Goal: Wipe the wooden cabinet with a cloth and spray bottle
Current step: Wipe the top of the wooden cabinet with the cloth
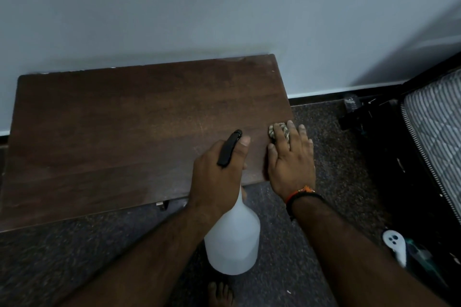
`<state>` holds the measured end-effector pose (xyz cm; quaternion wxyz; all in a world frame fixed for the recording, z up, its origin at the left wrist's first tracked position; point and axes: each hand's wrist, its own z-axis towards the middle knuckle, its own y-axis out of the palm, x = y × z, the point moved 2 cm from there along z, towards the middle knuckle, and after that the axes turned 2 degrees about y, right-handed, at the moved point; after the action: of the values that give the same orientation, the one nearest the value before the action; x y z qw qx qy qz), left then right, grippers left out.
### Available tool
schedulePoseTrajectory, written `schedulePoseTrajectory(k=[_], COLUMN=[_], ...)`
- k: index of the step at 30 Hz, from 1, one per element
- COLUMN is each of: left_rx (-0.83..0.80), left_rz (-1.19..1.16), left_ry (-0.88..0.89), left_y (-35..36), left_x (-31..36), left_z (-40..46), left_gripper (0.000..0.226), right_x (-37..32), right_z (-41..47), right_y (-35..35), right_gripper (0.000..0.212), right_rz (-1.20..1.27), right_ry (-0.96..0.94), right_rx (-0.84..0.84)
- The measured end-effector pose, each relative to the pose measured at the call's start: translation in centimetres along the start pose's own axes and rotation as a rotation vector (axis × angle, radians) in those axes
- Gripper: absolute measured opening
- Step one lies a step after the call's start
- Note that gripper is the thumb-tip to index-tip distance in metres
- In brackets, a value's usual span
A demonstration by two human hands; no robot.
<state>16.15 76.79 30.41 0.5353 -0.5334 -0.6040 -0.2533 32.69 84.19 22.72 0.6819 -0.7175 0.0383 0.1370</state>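
While the left hand [219, 172] wraps the neck of a frosted white spray bottle [233, 239] with a black trigger, the right hand [290, 157] presses flat, fingers spread, on a crumpled patterned cloth [278, 132] at the right edge of the smooth dark wooden cabinet [124, 132]. Speckled floor [324, 132] and a striped mattress [434, 127] lie beside it.

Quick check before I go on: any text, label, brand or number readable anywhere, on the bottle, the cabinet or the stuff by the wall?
None readable.
Translucent white plastic spray bottle in the left hand: no label shows.
Dark brown wooden cabinet top: bare, no markings.
Clear plastic bottle by the skirting: too small and blurred to read.
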Motion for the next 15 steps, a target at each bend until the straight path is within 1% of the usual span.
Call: schedulePoseTrajectory(k=[5,10,12,15], left_rx=[0.005,0.022,0.022,0.029], left_rz=[-0.009,-0.026,-0.050,-0.076], left_ry=[0.036,0.033,0.015,-0.006], left_y=[0.6,1.1,1.2,1.2], left_x=[0.8,1.0,1.0,0.6], left_z=[1.2,2.8,3.4,4.4], left_gripper=[0.070,0.062,0.066,0.078], right_x=[-0.3,-1.6,-2.2,-2.9], right_z=[1.5,7.3,9.8,13.3], right_y=[-0.1,0.1,0.3,0.5], right_gripper=[0.056,0.054,0.054,0.055], right_rz=[-0.022,0.008,0.006,-0.009], right_ry=[-0.025,-0.002,-0.015,-0.038], right_rx=[-0.013,-0.024,-0.038,-0.043])
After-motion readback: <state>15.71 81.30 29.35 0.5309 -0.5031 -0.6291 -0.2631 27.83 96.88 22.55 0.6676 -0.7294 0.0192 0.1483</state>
